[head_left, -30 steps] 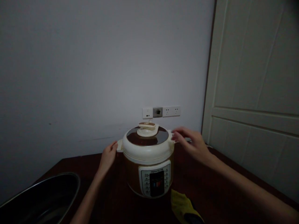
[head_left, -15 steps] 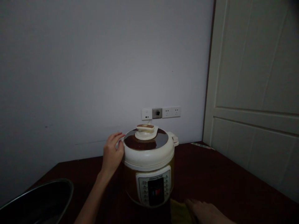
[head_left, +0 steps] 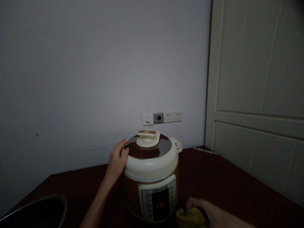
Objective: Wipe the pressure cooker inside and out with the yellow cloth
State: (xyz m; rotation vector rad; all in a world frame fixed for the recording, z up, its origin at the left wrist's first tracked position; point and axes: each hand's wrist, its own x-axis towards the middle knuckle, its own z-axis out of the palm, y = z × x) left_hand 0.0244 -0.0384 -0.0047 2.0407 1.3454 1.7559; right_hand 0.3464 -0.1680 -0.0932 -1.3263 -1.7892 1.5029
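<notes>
An electric pressure cooker (head_left: 150, 167) with a white rim, a glossy brown lid and a button panel stands on the dark table. My left hand (head_left: 117, 158) rests against the left edge of its lid, with thumb and fingers apart and lying on the rim. At the lower right, my right hand (head_left: 201, 205) is closed on a yellow-green cloth (head_left: 190, 218), beside the cooker's base. Shadow and the frame's bottom edge hide part of the cloth.
A large dark basin (head_left: 62, 205) shows its rim at the lower left. Behind the cooker, wall sockets (head_left: 173, 116) sit on the pale wall. A thin printed strip (head_left: 204, 150) lies near the table's back edge, with a white panelled door (head_left: 256, 133) at right.
My right hand has lifted slightly, and the cloth is now bunched in it. My left hand has shifted a little further onto the lid's rim. The view has tilted slightly.
</notes>
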